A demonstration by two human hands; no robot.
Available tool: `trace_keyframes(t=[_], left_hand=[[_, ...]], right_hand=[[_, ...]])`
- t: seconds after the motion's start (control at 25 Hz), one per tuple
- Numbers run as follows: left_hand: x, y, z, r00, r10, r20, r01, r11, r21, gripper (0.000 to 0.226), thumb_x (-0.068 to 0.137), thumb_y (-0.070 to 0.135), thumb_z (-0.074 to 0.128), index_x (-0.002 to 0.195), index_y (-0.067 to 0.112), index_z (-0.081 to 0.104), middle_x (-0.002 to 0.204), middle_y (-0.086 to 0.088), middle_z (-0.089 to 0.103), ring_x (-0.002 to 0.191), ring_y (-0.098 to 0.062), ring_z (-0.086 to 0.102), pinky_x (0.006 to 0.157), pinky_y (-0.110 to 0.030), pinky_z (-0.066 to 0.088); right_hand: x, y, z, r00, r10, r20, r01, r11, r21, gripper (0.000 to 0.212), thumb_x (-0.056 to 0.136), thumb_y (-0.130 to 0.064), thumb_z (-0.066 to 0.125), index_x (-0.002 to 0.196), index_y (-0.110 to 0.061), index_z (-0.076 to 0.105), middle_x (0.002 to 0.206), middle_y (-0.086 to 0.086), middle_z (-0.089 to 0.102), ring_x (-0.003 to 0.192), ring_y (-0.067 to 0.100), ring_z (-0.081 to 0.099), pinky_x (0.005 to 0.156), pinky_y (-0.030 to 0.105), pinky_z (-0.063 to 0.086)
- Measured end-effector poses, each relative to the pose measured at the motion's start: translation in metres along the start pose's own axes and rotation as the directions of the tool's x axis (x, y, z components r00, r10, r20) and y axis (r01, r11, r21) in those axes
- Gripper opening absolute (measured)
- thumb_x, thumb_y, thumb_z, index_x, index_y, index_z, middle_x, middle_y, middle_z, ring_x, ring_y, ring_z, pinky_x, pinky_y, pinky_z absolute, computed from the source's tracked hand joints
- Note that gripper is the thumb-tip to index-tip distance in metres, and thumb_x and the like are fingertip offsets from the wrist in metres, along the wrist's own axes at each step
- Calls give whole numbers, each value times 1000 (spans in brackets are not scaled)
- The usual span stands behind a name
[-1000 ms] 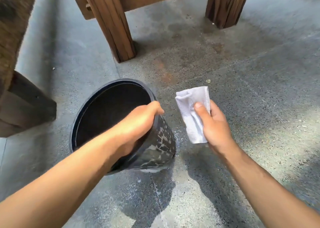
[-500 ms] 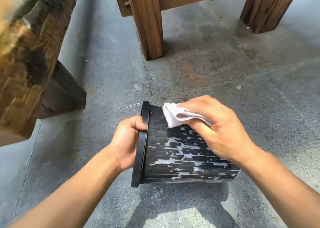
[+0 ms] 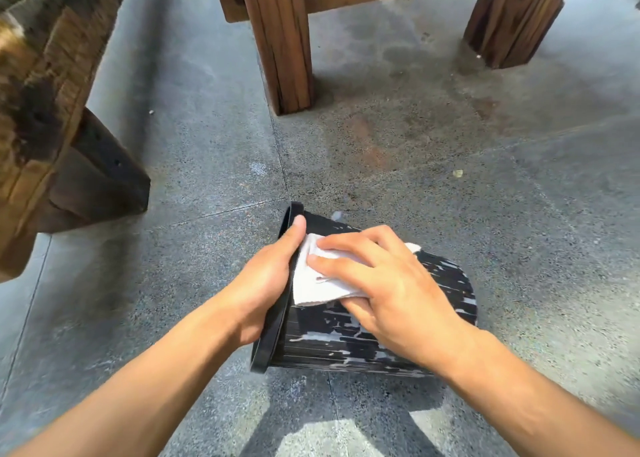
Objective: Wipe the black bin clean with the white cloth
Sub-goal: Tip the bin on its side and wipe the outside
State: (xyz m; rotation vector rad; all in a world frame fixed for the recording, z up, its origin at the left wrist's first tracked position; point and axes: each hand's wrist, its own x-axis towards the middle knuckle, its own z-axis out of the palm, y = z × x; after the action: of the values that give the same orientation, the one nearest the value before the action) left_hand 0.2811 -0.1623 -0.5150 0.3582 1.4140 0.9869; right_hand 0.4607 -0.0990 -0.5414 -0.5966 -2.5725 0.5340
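While tipped on its side over the concrete floor (image 3: 194, 165), black bin (image 3: 346, 345) probably light, thin-walled and rigid, ribbed outside flecked with pale residue. Braced at the rim (image 3: 273, 332) by left hand (image 3: 266, 283), thumb hooked over the edge: likely the firmest hold, as ribbed wall may flex or roll. Right hand (image 3: 388, 290) spread flat, pressing white cloth (image 3: 318, 280) onto the upper wall beside the rim. Cloth soft, folded, apt to bunch. Most smears below unwiped.
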Motion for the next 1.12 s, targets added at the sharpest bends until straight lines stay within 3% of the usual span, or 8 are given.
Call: trace_keyframes(t=[0.08,0.2,0.36,0.6,0.8,0.92,1.0,1.12], left_hand=[[-3,4,0,1000,-8,-5,8,998,65,64,89,66,49,104,12,81,106,-22,79,92,-36,76,86,-48,58],[-2,9,-4,998,-35,-50,38,998,47,62,95,62,46,86,14,84,94,-17,81,76,-29,79,71,-42,64],[3,8,-12,996,-50,-75,53,998,33,61,94,64,47,78,18,85,90,-14,82,72,-26,79,67,-37,63],[3,3,-17,995,-40,-89,40,999,-6,57,94,62,49,76,21,85,87,-12,82,70,-25,79,62,-36,63],[2,3,-14,998,-25,-62,26,999,19,57,95,60,48,75,22,85,87,-12,82,70,-24,79,62,-34,63],[0,7,-9,999,-11,-47,13,1000,27,52,96,54,52,74,21,85,87,-13,82,68,-24,79,60,-35,63],[-4,8,-10,999,6,-38,-5,1000,24,42,89,48,60,76,17,85,86,-14,82,68,-25,78,63,-36,64],[-8,9,-9,999,9,-42,-9,1000,0,39,77,46,66,89,13,82,86,-15,81,68,-28,77,68,-37,62]], right_hand=[[-10,4,-1,1000,15,17,-15,999,-37,48,86,-22,64,134,-23,66,140,-2,61,111,28,54,94,45,51],[-32,21,-7,998,59,38,-57,997,-58,39,92,-31,63,130,-22,68,137,-2,63,107,28,54,91,44,52],[-61,38,-17,989,127,80,-121,990,-73,40,92,-35,57,129,-24,68,137,-3,62,108,25,53,89,42,53],[-106,60,-33,943,325,69,-320,945,-74,49,80,-18,73,127,-29,71,136,-9,61,116,16,48,91,40,51],[-142,72,-42,929,370,20,-360,913,-192,49,70,-4,86,114,-22,78,125,-6,69,97,21,53,72,39,58],[-151,83,-53,900,432,-53,-429,859,-279,41,70,-4,86,104,-26,81,113,-9,75,90,20,54,73,32,54],[-144,87,-66,858,481,-179,-513,815,-271,36,74,-4,86,102,-26,82,109,-8,77,90,22,57,78,30,50],[-98,67,-72,863,376,-338,-436,892,-122,24,86,-11,71,107,-18,81,111,1,76,92,27,59,83,30,45]])
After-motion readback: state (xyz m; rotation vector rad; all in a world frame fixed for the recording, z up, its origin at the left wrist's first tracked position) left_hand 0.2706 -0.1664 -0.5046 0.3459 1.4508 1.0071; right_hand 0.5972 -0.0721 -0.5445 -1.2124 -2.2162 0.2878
